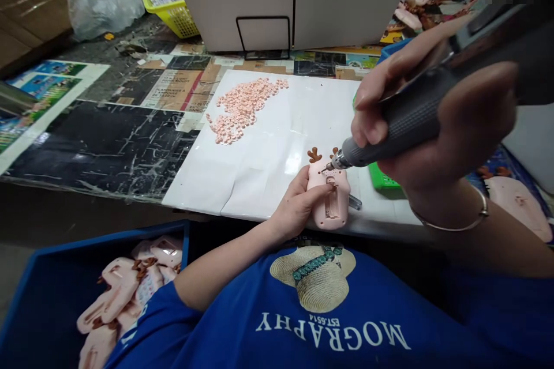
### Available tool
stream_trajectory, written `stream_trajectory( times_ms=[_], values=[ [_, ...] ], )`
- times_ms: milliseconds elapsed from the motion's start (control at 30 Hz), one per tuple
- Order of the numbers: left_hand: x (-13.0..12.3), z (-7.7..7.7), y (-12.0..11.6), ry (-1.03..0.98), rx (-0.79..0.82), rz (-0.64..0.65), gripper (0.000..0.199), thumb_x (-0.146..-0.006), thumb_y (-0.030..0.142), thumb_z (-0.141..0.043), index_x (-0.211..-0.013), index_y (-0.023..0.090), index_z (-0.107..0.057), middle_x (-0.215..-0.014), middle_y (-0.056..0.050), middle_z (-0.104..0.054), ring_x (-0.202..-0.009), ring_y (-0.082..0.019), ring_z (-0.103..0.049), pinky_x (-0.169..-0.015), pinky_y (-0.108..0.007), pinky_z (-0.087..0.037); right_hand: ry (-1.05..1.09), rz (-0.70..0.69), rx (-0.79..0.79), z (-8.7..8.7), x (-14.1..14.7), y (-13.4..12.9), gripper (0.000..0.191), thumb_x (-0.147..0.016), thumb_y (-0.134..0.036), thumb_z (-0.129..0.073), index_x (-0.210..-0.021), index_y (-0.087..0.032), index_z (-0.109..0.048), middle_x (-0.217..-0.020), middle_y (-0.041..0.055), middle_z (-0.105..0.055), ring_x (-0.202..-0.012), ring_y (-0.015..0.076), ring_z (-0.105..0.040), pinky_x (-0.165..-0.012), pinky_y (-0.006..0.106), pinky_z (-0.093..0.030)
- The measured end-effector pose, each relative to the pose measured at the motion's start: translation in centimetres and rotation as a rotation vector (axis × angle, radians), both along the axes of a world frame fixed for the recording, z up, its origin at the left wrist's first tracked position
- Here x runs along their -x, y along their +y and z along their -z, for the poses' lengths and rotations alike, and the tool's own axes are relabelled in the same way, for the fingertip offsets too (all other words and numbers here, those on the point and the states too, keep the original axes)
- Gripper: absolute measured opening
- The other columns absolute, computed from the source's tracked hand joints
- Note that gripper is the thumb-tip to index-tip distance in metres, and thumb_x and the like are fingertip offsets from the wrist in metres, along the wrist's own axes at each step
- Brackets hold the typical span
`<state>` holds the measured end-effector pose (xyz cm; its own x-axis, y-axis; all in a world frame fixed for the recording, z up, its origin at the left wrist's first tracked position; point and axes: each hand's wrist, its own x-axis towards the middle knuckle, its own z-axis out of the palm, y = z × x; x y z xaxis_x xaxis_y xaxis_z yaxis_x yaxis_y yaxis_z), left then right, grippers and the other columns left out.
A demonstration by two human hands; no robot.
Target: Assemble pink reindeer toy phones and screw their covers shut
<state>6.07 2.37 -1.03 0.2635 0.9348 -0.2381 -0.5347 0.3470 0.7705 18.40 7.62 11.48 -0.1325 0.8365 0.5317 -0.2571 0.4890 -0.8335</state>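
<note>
A pink plastic toy body (322,213) with brown antlers lies back side up at the front edge of the white sheet, its long compartment uncovered. My left hand (298,202) grips it from the left, the thumb across the top of the compartment. In my right hand (450,121) is a grey electric screwdriver (402,124), tilted down to the left. Its thin bit meets the toy's back near the upper left screw hole; whether a screw is there is too small to tell. A heap of small pink parts (246,106) rests further back on the sheet.
A blue bin (47,288) holds several pink bodies at lower left. Behind the sheet stands a large white box (337,17), with a yellow basket (179,18) to its left. A green basket (383,176) sits under my right hand; more pink bodies (515,199) lie at right.
</note>
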Motion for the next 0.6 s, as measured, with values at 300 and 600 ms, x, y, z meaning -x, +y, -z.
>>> stream_trajectory(
  times_ms=[300,600],
  values=[
    [0.0,-0.2,0.1,0.018,0.031,0.028,0.041,-0.078,0.031,-0.077,-0.112,0.018,-0.058,-0.104,-0.004,-0.068,-0.094,-0.020,-0.063,-0.088,-0.033,-0.049,-0.112,-0.110,-0.125,2.2,0.4,1.3,0.030,-0.084,-0.054,-0.077,-0.080,-0.028,-0.063,-0.073,-0.0033,-0.061,-0.051,0.0138,-0.049,-0.049,0.032,-0.046],
    [0.0,0.1,0.0,0.045,-0.015,0.031,0.041,-0.078,0.033,-0.078,-0.111,0.019,-0.058,-0.102,-0.003,-0.068,-0.093,-0.019,-0.064,-0.084,-0.031,-0.049,-0.048,-0.131,-0.088,2.5,1.1,0.9,0.032,-0.084,-0.052,-0.078,-0.077,-0.025,-0.063,-0.062,-0.0042,-0.055,-0.047,0.0114,-0.049,-0.042,0.027,-0.042]
  ],
)
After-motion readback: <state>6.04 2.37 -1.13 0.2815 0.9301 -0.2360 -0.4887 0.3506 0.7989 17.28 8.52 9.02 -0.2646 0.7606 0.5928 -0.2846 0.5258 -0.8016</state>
